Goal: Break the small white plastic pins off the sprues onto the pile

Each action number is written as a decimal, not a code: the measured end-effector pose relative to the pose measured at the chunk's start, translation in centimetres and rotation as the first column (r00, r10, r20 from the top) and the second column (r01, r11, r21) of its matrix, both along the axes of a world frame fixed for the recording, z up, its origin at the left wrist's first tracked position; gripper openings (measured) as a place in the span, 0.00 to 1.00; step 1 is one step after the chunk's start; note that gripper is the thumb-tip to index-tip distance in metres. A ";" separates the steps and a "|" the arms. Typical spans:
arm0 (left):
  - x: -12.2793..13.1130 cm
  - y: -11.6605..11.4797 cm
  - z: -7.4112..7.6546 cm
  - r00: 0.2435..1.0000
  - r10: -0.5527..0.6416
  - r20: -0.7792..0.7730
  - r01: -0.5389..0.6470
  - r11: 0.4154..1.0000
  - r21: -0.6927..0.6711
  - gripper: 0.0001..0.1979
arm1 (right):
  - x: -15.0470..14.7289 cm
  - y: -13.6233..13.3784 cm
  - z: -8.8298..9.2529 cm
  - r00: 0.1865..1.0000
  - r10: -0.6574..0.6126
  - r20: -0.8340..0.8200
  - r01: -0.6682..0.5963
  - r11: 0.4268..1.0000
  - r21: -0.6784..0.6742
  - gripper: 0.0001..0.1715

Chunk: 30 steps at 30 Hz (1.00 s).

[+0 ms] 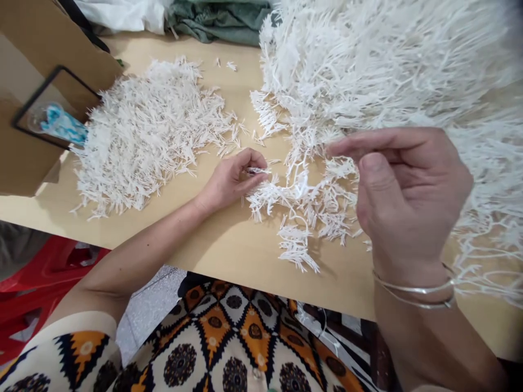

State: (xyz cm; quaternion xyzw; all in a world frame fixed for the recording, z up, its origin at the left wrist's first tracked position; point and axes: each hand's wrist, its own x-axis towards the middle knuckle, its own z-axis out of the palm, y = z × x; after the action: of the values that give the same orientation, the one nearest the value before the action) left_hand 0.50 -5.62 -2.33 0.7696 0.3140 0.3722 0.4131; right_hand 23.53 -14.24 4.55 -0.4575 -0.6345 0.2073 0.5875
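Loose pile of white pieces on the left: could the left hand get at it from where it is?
Probably yes. The left hand, pinching a small white piece, lies just right of the loose pile, with only bare tabletop between.

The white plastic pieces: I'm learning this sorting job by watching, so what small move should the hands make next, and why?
Probably the left hand should carry its pinched white piece left onto the loose pile. That pile holds only separated pieces, while the right hand pinches the joined strips that lie between the hands.
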 end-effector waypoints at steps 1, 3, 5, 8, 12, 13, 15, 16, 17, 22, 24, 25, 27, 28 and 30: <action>0.1 0.1 -0.2 0.999 -0.009 0.053 0.012 0.998 -0.061 0.11 | -0.9 -0.4 0.2 1.000 0.004 0.024 -0.004 1.000 0.015 0.15; 0.2 0.2 -0.5 0.992 -0.016 0.125 0.032 0.991 -0.127 0.14 | -2.9 -0.9 -0.4 0.996 0.090 0.009 -0.089 0.994 -0.067 0.23; 0.2 0.3 -0.6 0.983 -0.023 0.183 0.055 0.984 -0.168 0.15 | -4.7 -0.6 -2.4 0.988 0.150 -0.025 -0.152 0.975 -0.164 0.35; 0.2 0.4 -0.4 0.965 -0.047 0.257 0.115 0.960 -0.257 0.16 | -5.8 0.7 -6.0 0.996 -0.008 0.088 0.030 0.968 -0.250 0.43; 0.2 0.3 -0.3 0.948 -0.070 0.309 0.166 0.941 -0.296 0.15 | -5.4 2.1 -8.1 0.960 -0.083 0.266 0.152 0.957 -0.249 0.37; 0.3 0.3 -0.4 0.946 -0.061 0.318 0.162 0.940 -0.301 0.15 | -5.3 2.1 -8.0 0.953 -0.084 0.291 0.161 0.955 -0.249 0.33; 0.3 0.3 -0.7 0.947 -0.029 0.319 0.133 0.942 -0.309 0.15 | -5.3 1.9 -7.5 0.939 -0.081 0.335 0.177 0.947 -0.267 0.22; 0.3 0.3 -0.8 0.951 -0.013 0.309 0.112 0.946 -0.306 0.14 | -5.3 1.8 -7.2 0.931 -0.083 0.354 0.189 0.942 -0.276 0.16; 0.3 0.2 -0.9 0.957 0.000 0.290 0.088 0.953 -0.291 0.13 | -5.4 1.6 -7.0 0.925 -0.089 0.369 0.203 0.938 -0.282 0.11; -0.2 0.2 -0.3 0.997 0.056 0.061 -0.057 0.998 0.026 0.06 | -4.9 1.1 -6.5 0.945 -0.071 0.320 0.172 0.939 -0.299 0.06; -0.6 0.4 0.0 0.998 0.065 0.010 -0.065 0.991 0.119 0.08 | -4.5 1.1 -6.5 0.957 -0.034 0.287 0.132 0.935 -0.329 0.06; -0.7 0.5 0.1 0.999 0.046 0.018 -0.048 0.993 0.109 0.10 | -4.4 1.1 -6.5 0.962 -0.018 0.273 0.114 0.934 -0.340 0.07; -1.0 0.6 0.4 0.998 -0.001 0.057 0.000 1.000 0.019 0.14 | -4.1 1.3 -6.5 0.970 0.013 0.243 0.072 0.938 -0.339 0.07; -1.0 0.6 0.6 0.997 -0.021 0.068 0.024 0.999 -0.035 0.16 | -4.1 1.3 -6.5 0.972 0.031 0.231 0.048 0.943 -0.329 0.07; -1.1 0.5 0.8 0.997 -0.049 0.056 0.055 0.993 -0.109 0.18 | -4.0 1.5 -6.6 0.974 0.066 0.217 0.002 0.954 -0.299 0.07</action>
State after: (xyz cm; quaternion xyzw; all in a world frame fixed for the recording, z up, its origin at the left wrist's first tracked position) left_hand -0.59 -5.08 -1.49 0.7433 0.3027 0.3637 0.4728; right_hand 19.51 -12.76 -2.01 -0.5508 -0.6658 0.2567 0.4329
